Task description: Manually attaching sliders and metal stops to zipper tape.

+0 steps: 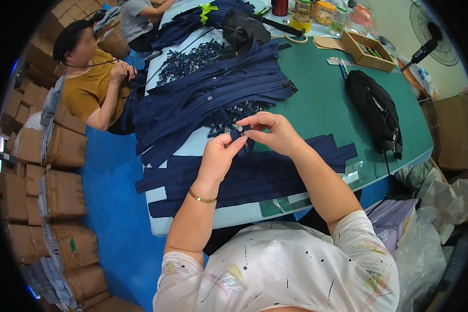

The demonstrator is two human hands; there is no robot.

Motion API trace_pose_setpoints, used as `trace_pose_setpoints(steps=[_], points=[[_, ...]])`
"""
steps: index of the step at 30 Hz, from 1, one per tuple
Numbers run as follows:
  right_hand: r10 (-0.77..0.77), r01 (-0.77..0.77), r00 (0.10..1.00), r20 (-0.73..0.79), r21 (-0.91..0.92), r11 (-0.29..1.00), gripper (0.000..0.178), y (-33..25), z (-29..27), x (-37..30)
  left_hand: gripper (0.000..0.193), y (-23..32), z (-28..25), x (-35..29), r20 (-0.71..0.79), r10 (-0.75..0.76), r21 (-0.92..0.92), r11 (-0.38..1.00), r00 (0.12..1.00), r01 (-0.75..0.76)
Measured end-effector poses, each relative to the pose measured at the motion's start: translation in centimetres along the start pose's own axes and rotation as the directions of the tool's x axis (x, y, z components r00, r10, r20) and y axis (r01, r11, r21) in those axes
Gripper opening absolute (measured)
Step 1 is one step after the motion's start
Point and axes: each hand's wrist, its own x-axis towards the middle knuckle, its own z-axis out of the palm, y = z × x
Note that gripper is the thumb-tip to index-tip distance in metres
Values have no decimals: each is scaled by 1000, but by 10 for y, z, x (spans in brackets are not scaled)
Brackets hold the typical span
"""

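While the large bundle of navy fabric strips (208,89) lies across the table (317,93), both hands work close together just to the near side of it, toward its right end. The left hand (219,156), a gold-coloured bracelet (202,198) on its wrist, pinches between thumb and forefinger a small navy fabric tab (235,135) that carries a silvery piece. The right hand (273,133) closes its thumb and forefinger on the same tab from the other side, its fingertips almost meeting the left thumb. Between the hands and the bundle spreads a heap of similar small tabs (234,115), dotted with shiny bits. Nearer the person than the bundle, a flat layer of strips (265,174) runs under the forearms. Beyond the bundle sits a larger heap of tabs (192,60). Well to the bundle's right rest a black zippered pouch (372,106) and, farther back, a wooden tray (366,59) of pens. At the bundle's left end, a co-worker in a mustard top (91,86) has both hands raised; cardboard boxes (65,140) stand stacked farther left of it.
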Motion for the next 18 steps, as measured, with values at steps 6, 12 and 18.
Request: trace_pose_setpoints(steps=[6, 12, 18], points=[[-42, 43, 999, 24, -56, 997, 25, 0, -4, 0, 14, -2, -4, 4, 32, -5, -15, 1000, 999, 6], [-186, 193, 981, 52, -298, 935, 27, 0, -5, 1, 17, -5, -5, 4, 31, -36, 37, 999, 999, 35], [-258, 257, 964, 60, -441, 860, 26, -2, -3, 1, 19, -5, -9, 4, 24, -70, 115, 991, 997, 67]])
